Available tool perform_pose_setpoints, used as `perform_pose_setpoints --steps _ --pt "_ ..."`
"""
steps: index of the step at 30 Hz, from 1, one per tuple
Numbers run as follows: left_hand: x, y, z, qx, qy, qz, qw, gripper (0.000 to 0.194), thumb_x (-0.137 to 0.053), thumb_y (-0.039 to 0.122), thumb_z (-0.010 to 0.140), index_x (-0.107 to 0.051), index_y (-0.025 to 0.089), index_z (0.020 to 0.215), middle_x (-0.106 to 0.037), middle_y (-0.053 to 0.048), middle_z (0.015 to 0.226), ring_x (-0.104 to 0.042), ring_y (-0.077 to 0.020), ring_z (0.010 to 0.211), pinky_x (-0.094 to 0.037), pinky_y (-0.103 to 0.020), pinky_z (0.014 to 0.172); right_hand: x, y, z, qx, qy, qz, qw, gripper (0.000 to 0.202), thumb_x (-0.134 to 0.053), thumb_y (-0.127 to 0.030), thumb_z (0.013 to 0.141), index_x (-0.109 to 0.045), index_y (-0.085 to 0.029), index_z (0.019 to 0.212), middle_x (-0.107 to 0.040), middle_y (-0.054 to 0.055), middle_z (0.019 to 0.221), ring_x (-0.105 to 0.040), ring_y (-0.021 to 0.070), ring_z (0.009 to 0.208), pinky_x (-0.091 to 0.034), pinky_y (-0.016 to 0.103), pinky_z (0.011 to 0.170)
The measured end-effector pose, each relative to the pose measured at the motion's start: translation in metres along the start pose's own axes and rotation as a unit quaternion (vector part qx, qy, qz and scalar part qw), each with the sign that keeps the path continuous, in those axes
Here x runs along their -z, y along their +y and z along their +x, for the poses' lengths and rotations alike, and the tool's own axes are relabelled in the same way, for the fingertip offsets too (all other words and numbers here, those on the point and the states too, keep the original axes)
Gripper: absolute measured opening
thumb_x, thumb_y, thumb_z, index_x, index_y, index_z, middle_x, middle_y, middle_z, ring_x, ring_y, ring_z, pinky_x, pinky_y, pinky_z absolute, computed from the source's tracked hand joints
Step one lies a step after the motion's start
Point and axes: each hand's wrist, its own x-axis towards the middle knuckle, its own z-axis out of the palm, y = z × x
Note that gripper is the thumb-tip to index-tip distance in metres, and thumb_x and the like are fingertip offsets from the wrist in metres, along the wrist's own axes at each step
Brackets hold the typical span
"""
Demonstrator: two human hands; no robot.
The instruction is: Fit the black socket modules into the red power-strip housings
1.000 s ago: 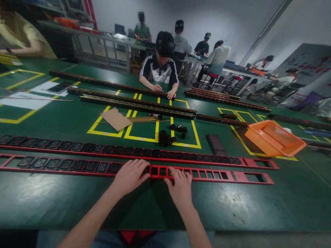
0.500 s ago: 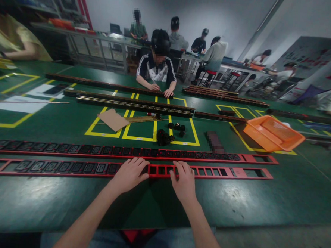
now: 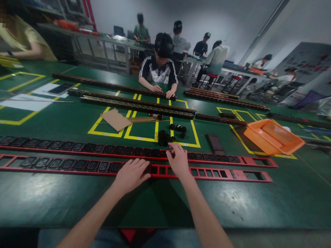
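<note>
My left hand lies over the near red strip, fingers stretched out and resting on its black socket inserts. To its left the strip's openings hold several of these inserts; to its right they are bare frames. My right hand is open above the far red strip, fingers reaching forward. Its fingertips are close to a small pile of black parts; whether they touch it I cannot tell. Black inserts fill most of the far strip. More small black parts lie just behind the pile.
Beyond the strips lie a cardboard piece, a dark pixelated object and long dark rails. An orange bin stands at the right. A co-worker sits across the green table, hands on a rail.
My right hand has left the near strip and moved forward over the far strip to the black parts. My left hand stays on the near strip. The view has shifted slightly.
</note>
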Motion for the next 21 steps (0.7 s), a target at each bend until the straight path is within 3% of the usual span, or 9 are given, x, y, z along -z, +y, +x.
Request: perform_pose_setpoints --steps 3,9,14,21 --pt "0.000 0.000 0.000 0.000 0.006 0.002 1.000 0.042 -0.048 0.047 0.094 -0.054 0.024 0.129 -0.064 -0.008 0.119 -0.056 -0.0248 0.108 -0.040 -0.039 0.092 -0.011 0.000 0.027 -0.016 -0.037 0.005 0.999 0.034 -0.055 -0.022 0.089 -0.058 -0.023 0.123 -0.065 0.004 0.110 -0.061 0.0146 0.076 -0.041 0.033 0.084" --pt "0.001 0.002 0.001 0.003 0.018 -0.002 1.000 0.041 -0.050 0.046 0.093 -0.054 0.025 0.127 -0.064 -0.007 0.118 -0.056 -0.0250 0.108 -0.040 -0.039 0.091 -0.033 -0.012 0.063 -0.027 -0.093 -0.128 0.987 0.036 -0.056 -0.032 0.091 -0.057 -0.024 0.127 -0.066 0.006 0.108 -0.061 0.0214 0.095 -0.040 0.034 0.083" --pt "0.000 0.002 0.001 0.009 0.013 -0.005 1.000 0.042 -0.047 0.048 0.093 -0.055 0.025 0.127 -0.064 -0.007 0.117 -0.055 -0.0239 0.106 -0.040 -0.038 0.091 -0.046 -0.015 0.062 -0.054 -0.095 -0.158 0.981 0.025 -0.059 -0.036 0.090 -0.066 -0.021 0.109 -0.063 0.011 0.107 -0.059 0.0252 0.096 -0.040 0.038 0.084" --pt "-0.001 0.002 0.001 0.007 0.013 0.008 1.000 0.042 -0.044 0.048 0.095 -0.054 0.025 0.128 -0.064 -0.007 0.118 -0.055 -0.0249 0.106 -0.040 -0.040 0.090 -0.056 -0.012 0.057 -0.066 -0.082 -0.135 0.985 0.016 -0.063 -0.022 0.084 -0.064 -0.021 0.100 -0.065 0.010 0.102 -0.055 0.0267 0.102 -0.039 0.041 0.088"
